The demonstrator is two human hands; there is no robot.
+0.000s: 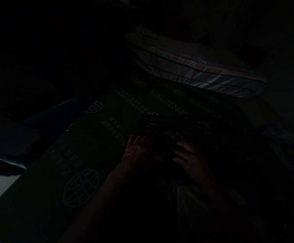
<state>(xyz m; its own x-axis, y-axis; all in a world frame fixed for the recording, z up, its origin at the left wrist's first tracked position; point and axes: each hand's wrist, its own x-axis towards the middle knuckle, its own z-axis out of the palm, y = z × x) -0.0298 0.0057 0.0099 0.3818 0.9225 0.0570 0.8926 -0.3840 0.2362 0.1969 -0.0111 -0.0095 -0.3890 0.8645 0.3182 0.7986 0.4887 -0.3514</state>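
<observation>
The view is very dark. My left hand (pixel 138 152) rests palm down with its fingers stretched forward on a black flat thing (pixel 167 148). To its right, my right hand (pixel 191 158) lies on the same thing, fingers apart and pointing left. Small pale marks on it, between the hands, look like those on a keyboard, but its kind is too dark to make out. Just beyond the hands lies a long dark strip (pixel 179 122) with small bright specks. Neither hand appears to grasp anything.
A green board (pixel 106 138) printed with pale globes and characters lies beneath everything. At its far end is a thick mattress-like pad (pixel 192 69) with a shiny striped side. Something blue (pixel 51 113) is off the left edge, and a crumpled bluish thing (pixel 278 135) lies at the right.
</observation>
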